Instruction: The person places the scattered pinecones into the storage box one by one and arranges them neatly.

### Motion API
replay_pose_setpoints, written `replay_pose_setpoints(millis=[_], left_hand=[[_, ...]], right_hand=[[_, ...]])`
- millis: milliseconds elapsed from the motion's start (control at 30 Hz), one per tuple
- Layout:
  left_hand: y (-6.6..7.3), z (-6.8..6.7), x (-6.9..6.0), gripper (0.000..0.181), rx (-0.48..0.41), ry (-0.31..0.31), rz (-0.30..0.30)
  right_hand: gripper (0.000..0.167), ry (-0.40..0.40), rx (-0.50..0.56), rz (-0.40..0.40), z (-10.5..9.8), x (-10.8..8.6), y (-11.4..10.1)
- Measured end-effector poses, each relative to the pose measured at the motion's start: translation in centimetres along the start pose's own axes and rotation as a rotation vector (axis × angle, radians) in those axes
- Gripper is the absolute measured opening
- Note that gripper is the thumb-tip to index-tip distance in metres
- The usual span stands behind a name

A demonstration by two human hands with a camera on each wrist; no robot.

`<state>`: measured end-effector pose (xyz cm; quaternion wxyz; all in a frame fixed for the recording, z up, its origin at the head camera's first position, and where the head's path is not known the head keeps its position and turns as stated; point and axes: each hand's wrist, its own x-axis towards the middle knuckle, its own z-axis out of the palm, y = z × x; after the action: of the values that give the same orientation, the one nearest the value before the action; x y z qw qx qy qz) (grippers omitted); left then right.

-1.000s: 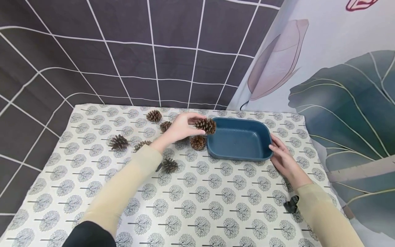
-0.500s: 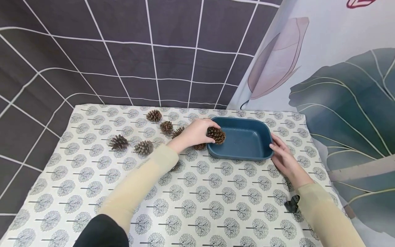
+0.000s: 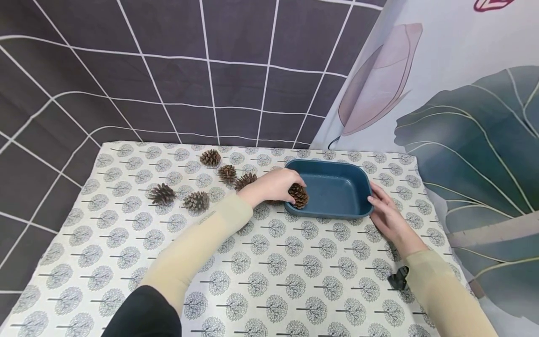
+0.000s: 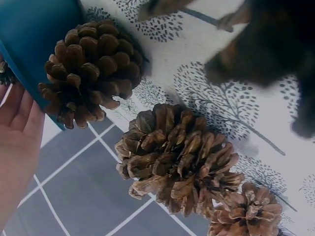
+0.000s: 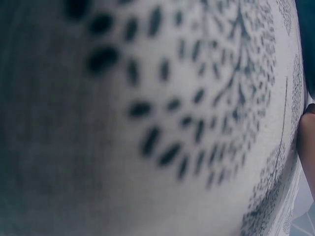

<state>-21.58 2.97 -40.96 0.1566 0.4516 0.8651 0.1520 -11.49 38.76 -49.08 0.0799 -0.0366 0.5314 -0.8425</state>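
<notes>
My left hand [image 3: 280, 186] holds a brown pine cone [image 3: 299, 195] at the left end of a blue rectangular plastic tub [image 3: 332, 216], just inside the rim. In the left wrist view, that hand's fingers [image 4: 22, 110] show at the left edge, with only a bit of the held pine cone [image 4: 5, 74] visible. My right hand [image 3: 389, 220] grips the tub's right end, thumb at the rim and fingers along the outer wall. Its wrist view shows mostly blurred cloth, with part of a finger [image 5: 307, 142] at the right edge.
Several pine cones lie left of the tub, including one at the back [image 3: 210, 158], one far left [image 3: 162, 194] and one nearer [image 3: 196, 201]. Another pine cone [image 4: 93, 69] stands close beside the tub. The tree-print tablecloth [image 3: 269, 281] meets a dark grid-patterned backdrop [image 3: 236, 84].
My left hand has moved right and slightly nearer, carrying the pine cone from above the tub's left rim down inside it. The right hand and tub stay nearly still.
</notes>
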Motion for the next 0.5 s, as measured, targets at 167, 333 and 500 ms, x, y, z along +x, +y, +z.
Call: replay_pose_setpoints(millis=[167,333,500], left_hand=[[-0.07,-0.1,0.2,0.054,-0.013,-0.048,0.009],[0.1,-0.34,0.14,0.053,-0.041,-0.084,0.012],[0.15,-0.54,0.14,0.052,-0.067,-0.102,0.02]], right_hand=[[0.047,0.013,-0.002,0.003,-0.01,0.07,0.02],[0.048,0.029,-0.041,0.004,0.1,0.04,0.04],[0.047,0.041,-0.05,0.004,0.05,0.03,0.07]])
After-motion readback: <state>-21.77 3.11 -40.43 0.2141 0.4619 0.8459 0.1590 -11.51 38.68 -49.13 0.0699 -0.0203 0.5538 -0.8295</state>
